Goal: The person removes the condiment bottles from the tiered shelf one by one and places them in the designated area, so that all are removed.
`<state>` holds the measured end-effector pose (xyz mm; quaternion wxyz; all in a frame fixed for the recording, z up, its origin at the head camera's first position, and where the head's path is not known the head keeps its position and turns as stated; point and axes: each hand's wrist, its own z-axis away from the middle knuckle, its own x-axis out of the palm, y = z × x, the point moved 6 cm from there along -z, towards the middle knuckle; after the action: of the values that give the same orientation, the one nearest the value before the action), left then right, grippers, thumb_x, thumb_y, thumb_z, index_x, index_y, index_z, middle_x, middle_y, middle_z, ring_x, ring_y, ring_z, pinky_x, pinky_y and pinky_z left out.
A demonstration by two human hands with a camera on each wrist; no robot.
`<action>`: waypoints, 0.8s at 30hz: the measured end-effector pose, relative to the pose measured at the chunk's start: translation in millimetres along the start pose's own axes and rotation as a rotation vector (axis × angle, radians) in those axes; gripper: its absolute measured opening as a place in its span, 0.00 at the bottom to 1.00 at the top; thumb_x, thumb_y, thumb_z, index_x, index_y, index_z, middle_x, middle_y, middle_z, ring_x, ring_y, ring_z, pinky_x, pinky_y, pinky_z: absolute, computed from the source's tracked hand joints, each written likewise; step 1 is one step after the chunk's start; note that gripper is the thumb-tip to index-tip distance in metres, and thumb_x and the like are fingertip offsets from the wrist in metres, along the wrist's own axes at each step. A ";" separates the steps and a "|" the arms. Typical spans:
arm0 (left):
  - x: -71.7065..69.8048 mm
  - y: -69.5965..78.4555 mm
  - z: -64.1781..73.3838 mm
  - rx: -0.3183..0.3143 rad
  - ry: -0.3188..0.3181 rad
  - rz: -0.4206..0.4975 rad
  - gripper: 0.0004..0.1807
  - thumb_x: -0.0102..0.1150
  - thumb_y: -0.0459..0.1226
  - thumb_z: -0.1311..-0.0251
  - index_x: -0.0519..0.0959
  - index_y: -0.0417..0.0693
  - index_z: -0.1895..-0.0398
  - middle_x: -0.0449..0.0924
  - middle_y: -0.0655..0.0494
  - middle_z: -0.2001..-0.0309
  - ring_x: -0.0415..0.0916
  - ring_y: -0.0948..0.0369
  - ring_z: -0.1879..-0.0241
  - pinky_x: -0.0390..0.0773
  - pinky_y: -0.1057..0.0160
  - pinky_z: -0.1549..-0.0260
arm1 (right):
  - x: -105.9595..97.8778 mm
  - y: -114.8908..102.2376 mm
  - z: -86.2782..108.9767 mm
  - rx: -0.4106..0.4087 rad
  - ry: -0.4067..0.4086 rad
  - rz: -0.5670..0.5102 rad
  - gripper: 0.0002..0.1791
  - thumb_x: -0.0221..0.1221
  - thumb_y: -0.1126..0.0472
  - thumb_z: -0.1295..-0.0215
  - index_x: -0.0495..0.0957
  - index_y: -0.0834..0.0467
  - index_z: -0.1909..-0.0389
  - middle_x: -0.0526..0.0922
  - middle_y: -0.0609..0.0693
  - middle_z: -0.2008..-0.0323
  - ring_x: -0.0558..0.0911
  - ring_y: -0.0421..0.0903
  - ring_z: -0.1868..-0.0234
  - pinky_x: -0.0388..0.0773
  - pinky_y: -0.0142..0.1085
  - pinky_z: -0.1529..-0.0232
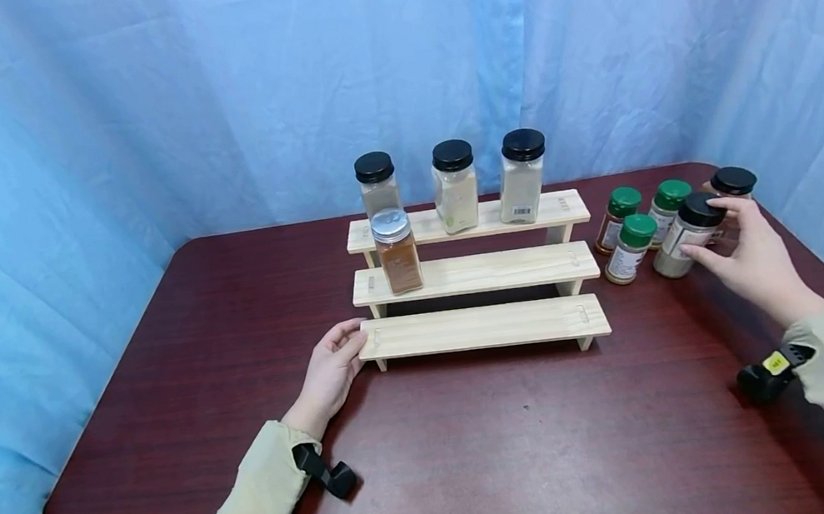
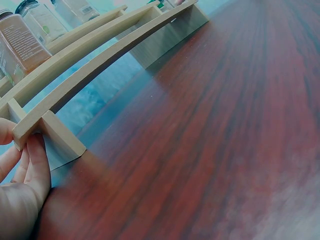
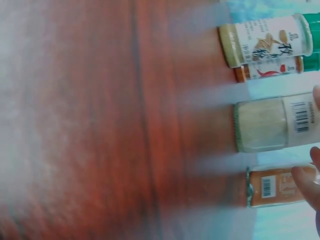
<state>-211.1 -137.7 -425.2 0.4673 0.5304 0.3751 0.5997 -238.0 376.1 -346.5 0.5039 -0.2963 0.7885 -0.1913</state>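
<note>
My left hand [image 1: 331, 372] pinches the left end of the lowest step of a three-tier wooden rack [image 1: 483, 329], thumb above and fingers beneath, as the left wrist view shows. At the right, my right hand [image 1: 755, 259] holds a black-lidded spice jar [image 1: 673, 250] with pale contents, its thumb at the label and fingers at the lid. That jar stands slightly tilted in the head view. Behind it, partly covered by the hand, is another black-lidded jar [image 3: 272, 187] with orange-brown contents.
Green-capped spice bottles [image 1: 625, 255] stand between the rack and my right hand. Black-lidded jars [image 1: 456, 194] line the top tier; a silver-lidded jar [image 1: 401, 262] with brown powder sits on the middle tier's left. Blue curtains [image 1: 332, 73] hang around the dark red table [image 1: 478, 451].
</note>
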 end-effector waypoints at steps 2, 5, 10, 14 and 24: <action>0.0 0.1 0.2 -0.003 0.002 -0.004 0.17 0.43 0.25 0.33 0.62 0.27 0.42 0.72 0.59 0.64 0.75 0.69 0.66 0.76 0.74 0.65 | -2.3 -1.1 -0.4 -0.012 0.004 -0.007 0.37 0.63 0.70 0.43 0.55 0.66 0.35 0.68 0.66 0.47 0.63 0.13 0.61 0.59 0.05 0.63; -0.1 0.1 0.5 -0.007 0.004 -0.010 0.18 0.43 0.25 0.33 0.61 0.26 0.41 0.72 0.59 0.63 0.75 0.69 0.66 0.76 0.74 0.65 | -5.8 -3.7 -0.8 -0.034 0.011 -0.014 0.35 0.63 0.68 0.43 0.60 0.65 0.36 0.67 0.46 0.50 0.63 0.18 0.57 0.58 0.05 0.60; -0.1 0.3 0.7 -0.008 0.004 -0.012 0.18 0.43 0.26 0.33 0.62 0.27 0.41 0.72 0.59 0.63 0.75 0.69 0.66 0.76 0.74 0.65 | -11.4 -8.1 -0.1 -0.042 0.033 -0.007 0.33 0.64 0.66 0.43 0.64 0.64 0.36 0.58 0.27 0.55 0.61 0.22 0.54 0.56 0.09 0.58; 0.2 0.3 0.5 -0.006 0.003 -0.008 0.17 0.43 0.25 0.33 0.62 0.28 0.43 0.73 0.59 0.64 0.76 0.68 0.65 0.77 0.73 0.65 | -17.5 -14.9 1.7 -0.036 0.086 -0.004 0.31 0.64 0.65 0.43 0.66 0.65 0.38 0.59 0.25 0.57 0.59 0.21 0.52 0.57 0.15 0.57; -0.4 -0.7 -0.1 -0.012 -0.003 -0.018 0.19 0.43 0.26 0.32 0.60 0.27 0.40 0.72 0.58 0.62 0.75 0.69 0.65 0.76 0.74 0.64 | -35.1 -48.5 7.7 0.003 0.230 0.002 0.24 0.61 0.60 0.39 0.71 0.58 0.41 0.61 0.23 0.53 0.61 0.18 0.52 0.56 0.18 0.56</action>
<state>-211.1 -138.0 -426.0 0.4762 0.5250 0.3757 0.5970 -206.6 362.7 -296.8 0.4108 -0.2708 0.8411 -0.2245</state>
